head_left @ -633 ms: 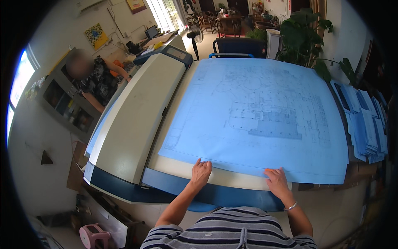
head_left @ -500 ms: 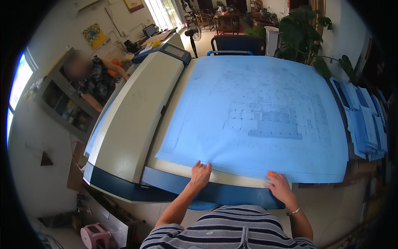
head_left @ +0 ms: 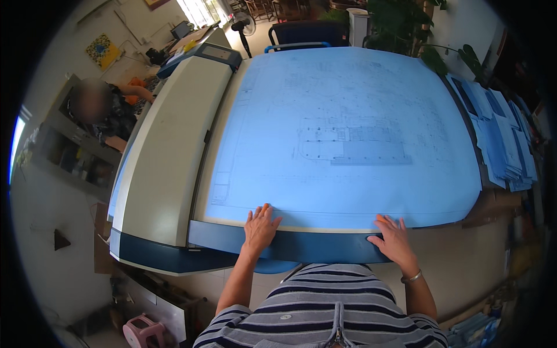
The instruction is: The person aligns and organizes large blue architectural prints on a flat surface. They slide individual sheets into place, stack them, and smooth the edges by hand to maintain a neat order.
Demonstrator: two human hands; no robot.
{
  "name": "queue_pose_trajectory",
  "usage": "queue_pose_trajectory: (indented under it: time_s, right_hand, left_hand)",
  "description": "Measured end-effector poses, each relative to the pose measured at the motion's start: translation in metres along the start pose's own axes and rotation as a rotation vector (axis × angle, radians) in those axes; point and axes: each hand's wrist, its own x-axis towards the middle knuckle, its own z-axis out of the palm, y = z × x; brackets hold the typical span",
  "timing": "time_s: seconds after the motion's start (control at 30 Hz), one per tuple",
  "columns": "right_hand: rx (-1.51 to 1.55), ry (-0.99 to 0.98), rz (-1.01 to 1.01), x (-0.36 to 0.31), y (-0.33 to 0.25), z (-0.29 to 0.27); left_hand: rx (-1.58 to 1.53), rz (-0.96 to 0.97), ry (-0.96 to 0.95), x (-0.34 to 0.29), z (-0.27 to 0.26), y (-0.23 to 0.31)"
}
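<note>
A large blue sheet printed with a building plan lies spread over the cream bed of a wide beige-and-blue machine. My left hand rests on the near edge of the sheet toward its left corner, fingers spread and flat. Farther right along that same edge lies my right hand, its fingers also stretched out over the paper. Something orange, like a finger cover, shows at a fingertip of each hand. The sheet's right side hangs past the bed.
Stacks of folded blue sheets stand at the right. Beyond the machine, a co-worker reaches toward its far left side. A dark chair is behind the far edge, near a fan. A pink stool stands at lower left.
The near edge of the sheet, bunched at my left hand before, now lies flatter and nearer the bed's front edge. My left hand has gone from curled to spread; the view has tilted lower.
</note>
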Motion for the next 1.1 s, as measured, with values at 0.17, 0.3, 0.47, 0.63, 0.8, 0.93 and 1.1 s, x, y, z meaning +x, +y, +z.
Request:
queue_pose_trajectory:
  time_s: [0.17, 0.3, 0.47, 0.63, 0.8, 0.93, 1.1]
  right_hand:
    - [0.061, -0.035, 0.069, 0.008, -0.02, -0.012]
    - [0.055, 0.091, -0.193, 0.04, -0.041, 0.015]
    - [0.0, 0.03, -0.243, 0.078, -0.052, 0.038]
    - [0.009, 0.011, -0.029, 0.037, 0.001, 0.023]
    - [0.095, 0.114, -0.05, 0.025, -0.003, 0.017]
    - [0.108, 0.095, -0.022, 0.022, -0.009, 0.025]
    - [0.185, 0.045, -0.019, 0.01, -0.022, 0.015]
  left_hand:
    - [0.019, -0.025, 0.029, -0.011, 0.008, -0.005]
    - [0.037, -0.026, 0.047, -0.009, 0.008, -0.002]
    - [0.01, -0.038, 0.044, -0.013, 0.006, -0.001]
    - [-0.031, -0.086, 0.043, -0.019, 0.006, -0.002]
    - [-0.023, -0.011, 0.23, -0.013, 0.014, -0.007]
    - [0.008, -0.026, 0.187, -0.008, 0.012, -0.016]
    - [0.067, -0.05, 0.222, -0.015, 0.008, -0.015]
